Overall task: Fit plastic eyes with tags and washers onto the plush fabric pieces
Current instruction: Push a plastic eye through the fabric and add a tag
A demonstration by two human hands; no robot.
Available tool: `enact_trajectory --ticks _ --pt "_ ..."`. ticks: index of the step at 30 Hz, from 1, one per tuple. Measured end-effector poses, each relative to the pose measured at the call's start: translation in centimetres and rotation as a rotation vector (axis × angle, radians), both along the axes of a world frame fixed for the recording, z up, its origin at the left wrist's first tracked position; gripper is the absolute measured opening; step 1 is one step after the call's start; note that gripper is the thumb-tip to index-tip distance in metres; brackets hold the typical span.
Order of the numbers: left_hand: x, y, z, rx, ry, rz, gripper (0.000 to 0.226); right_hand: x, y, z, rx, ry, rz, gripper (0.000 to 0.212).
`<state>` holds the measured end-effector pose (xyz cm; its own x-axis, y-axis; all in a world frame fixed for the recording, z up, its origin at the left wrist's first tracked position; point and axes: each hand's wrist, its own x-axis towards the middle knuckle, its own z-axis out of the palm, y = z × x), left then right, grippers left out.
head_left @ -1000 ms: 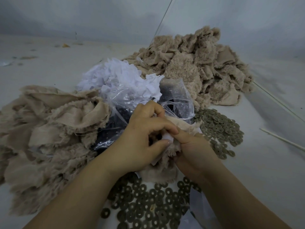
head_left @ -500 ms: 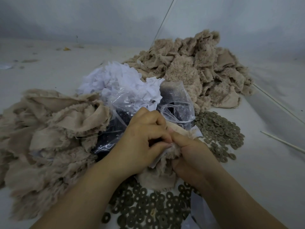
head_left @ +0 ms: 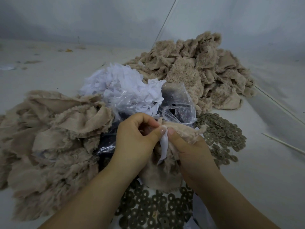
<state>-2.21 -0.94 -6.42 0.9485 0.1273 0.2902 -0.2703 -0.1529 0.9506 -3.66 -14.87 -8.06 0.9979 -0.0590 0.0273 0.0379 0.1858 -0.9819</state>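
Both hands, left (head_left: 135, 139) and right (head_left: 188, 146), pinch one plush piece (head_left: 179, 129) and a white tag (head_left: 162, 149) above the near washers (head_left: 153, 210), apparently steadying them for eye fitting; no eye visible.

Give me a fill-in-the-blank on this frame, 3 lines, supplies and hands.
1. Both the left hand and the right hand pinch a white ____ against the plush piece.
2. The loose tags piled behind the hands are ____ in colour.
3. The washers have a ____ through the middle.

Missing words: tag; white; hole
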Motion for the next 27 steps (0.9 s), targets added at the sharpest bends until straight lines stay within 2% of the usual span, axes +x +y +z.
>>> enact_trajectory --ticks 3,5,8,11,13,15,17,18,21,24,27 --pt "0.0 -0.1 0.0 0.024 0.026 -0.021 0.011 -0.2 -0.1 0.2 0.033 0.023 -0.001 0.03" --pt "-0.1 0.0 0.0 0.021 0.024 -0.04 0.014 -0.3 -0.2 0.3 0.062 0.033 0.018 0.035" --pt "-0.2 0.5 0.4 -0.04 0.041 -0.063 0.014 -0.3 -0.4 0.6 0.192 0.084 0.088 0.047" --pt "-0.1 1.6 1.3 -0.103 0.159 -0.231 0.017 0.1 -0.9 1.3 0.404 0.146 0.203 0.061" --pt "0.0 2.5 1.9 -0.102 0.239 -0.387 0.02 0.8 -1.5 1.8 0.427 0.18 0.123 0.064" --pt "0.1 3.2 2.2 -0.074 0.267 -0.465 0.023 2.2 -2.3 2.0 0.128 0.143 -0.086 0.049" --pt "0.4 3.7 2.3 -0.073 0.283 -0.486 0.027 3.4 -2.6 2.7 -0.24 -0.014 -0.205 0.023" --pt "0.5 3.9 2.2 -0.076 0.289 -0.499 0.029 4.0 -2.3 3.0 -0.352 -0.103 -0.151 0.017" --pt "0.5 4.1 2.2 -0.029 0.297 -0.545 0.033 5.5 -1.1 3.1 -0.567 -0.233 0.153 0.025" --pt "0.5 4.2 2.1 0.021 0.288 -0.577 0.031 6.7 0.7 3.1 -0.831 -0.345 0.356 0.026" --pt "0.5 4.3 2.0 0.039 0.284 -0.599 0.03 7.2 1.9 3.6 -1.01 -0.416 0.502 0.051"
